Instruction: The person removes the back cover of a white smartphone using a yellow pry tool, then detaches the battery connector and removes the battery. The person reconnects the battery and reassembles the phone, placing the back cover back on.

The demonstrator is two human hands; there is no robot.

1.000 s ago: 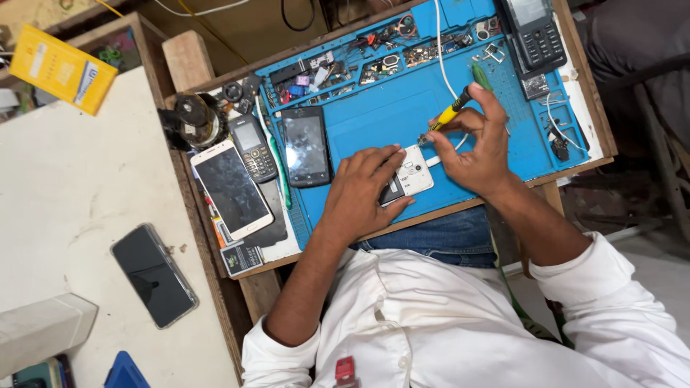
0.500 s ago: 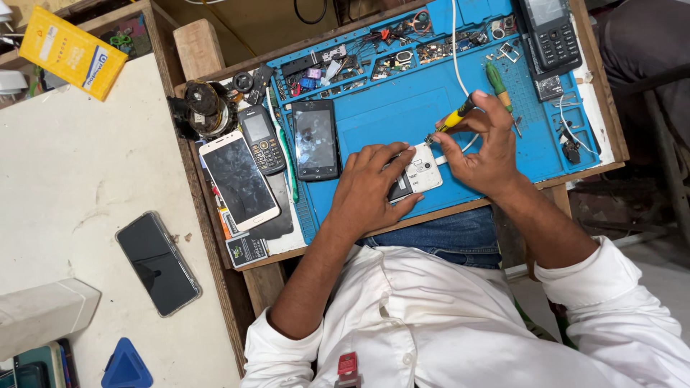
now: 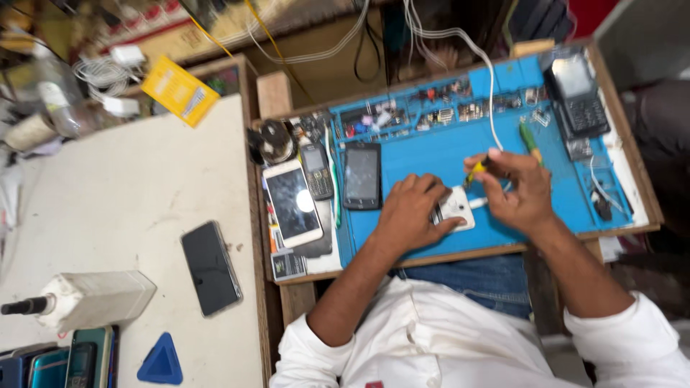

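White phone (image 3: 456, 208) lies back-up on the blue mat (image 3: 431, 154), close to the desk's (image 3: 618, 231) near edge. Our left hand (image 3: 410, 215) presses flat on its left end, fingers spread, not curled round it. Our right hand (image 3: 519, 192) has fingers pinched on a yellow screwdriver (image 3: 478, 170), tip down at the phone's top edge. Open mat runs above the hands up to the parts tray (image 3: 431, 115). A black phone (image 3: 361, 176) sits just left; a green-handled tool (image 3: 530, 140) lies near the right hand.
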